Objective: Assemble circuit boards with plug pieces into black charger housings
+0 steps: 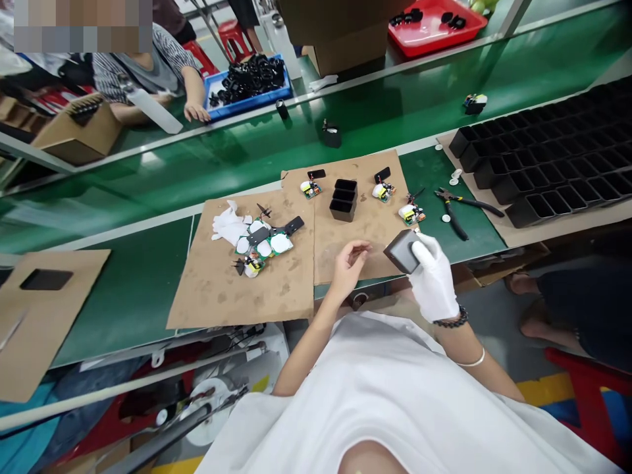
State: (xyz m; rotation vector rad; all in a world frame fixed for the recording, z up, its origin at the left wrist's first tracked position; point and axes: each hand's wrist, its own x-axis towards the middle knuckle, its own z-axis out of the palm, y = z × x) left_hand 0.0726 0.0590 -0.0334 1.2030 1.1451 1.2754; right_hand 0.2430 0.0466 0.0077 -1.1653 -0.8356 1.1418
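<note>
My right hand (433,276), in a white glove, is closed around a small dark box-shaped housing (402,251) at the near edge of a cardboard sheet (368,224). My bare left hand (348,263) hovers just left of it, fingers loosely curled with nothing visible in them. Ahead on the cardboard stand two black open housings (343,199), with small circuit boards (311,189) (382,191) (411,213) around them. On a second cardboard sheet (222,289) to the left lie a white glove (230,224) and a cluster of white round parts and boards (264,245).
Black pliers (457,209) lie right of the cardboard. Rows of black housings (553,158) fill the right side. A green conveyor belt (247,148) runs across. Beyond it another person's hand (196,113) rests by a blue bin of black parts (249,82); a red tray (434,26) sits farther back.
</note>
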